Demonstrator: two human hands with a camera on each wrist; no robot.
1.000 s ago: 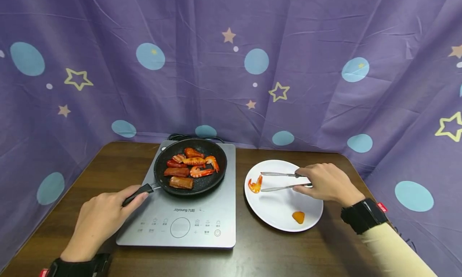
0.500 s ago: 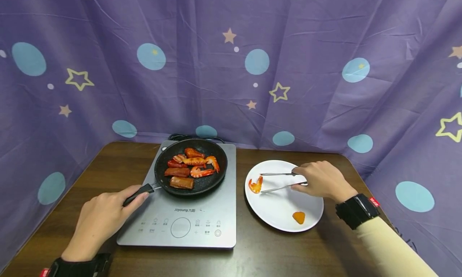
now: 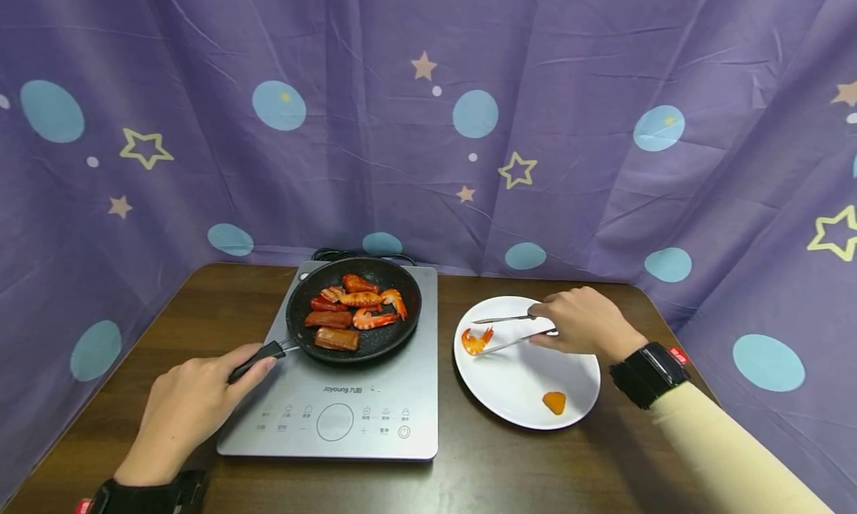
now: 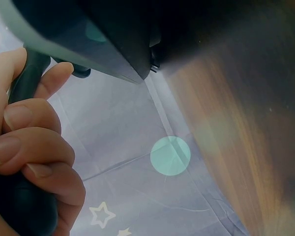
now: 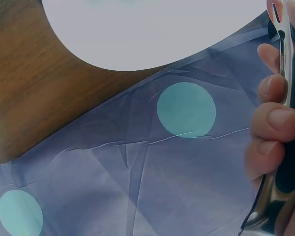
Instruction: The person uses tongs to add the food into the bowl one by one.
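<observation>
My left hand (image 3: pixel 194 399) grips the black handle (image 3: pixel 257 360) of a frying pan (image 3: pixel 388 343); the left wrist view shows its fingers curled round that handle. Inside the pan lie several pieces of food, among them a shrimp (image 3: pixel 373 319) and a brown slab (image 3: pixel 337 339). My right hand (image 3: pixel 582 324) holds metal tongs (image 3: pixel 512 343) over a white plate (image 3: pixel 509 402). The tongs' arms are spread, and the nearer tip is at a shrimp (image 3: pixel 474 343) on the plate's left side. Closer to me on the plate sits a small orange-brown piece (image 3: pixel 554 402).
Under the pan is a silver induction cooker (image 3: pixel 281 417) with a touch panel, its black cable (image 3: pixel 328 254) behind it. Both cooker and plate stand on a dark wooden table (image 3: pixel 482 469). A purple curtain (image 3: pixel 375 142) hangs along the back and sides.
My right hand and the tongs have moved left and slightly away from me. The shrimp on the plate has turned a little. The left hand and pan stay put.
</observation>
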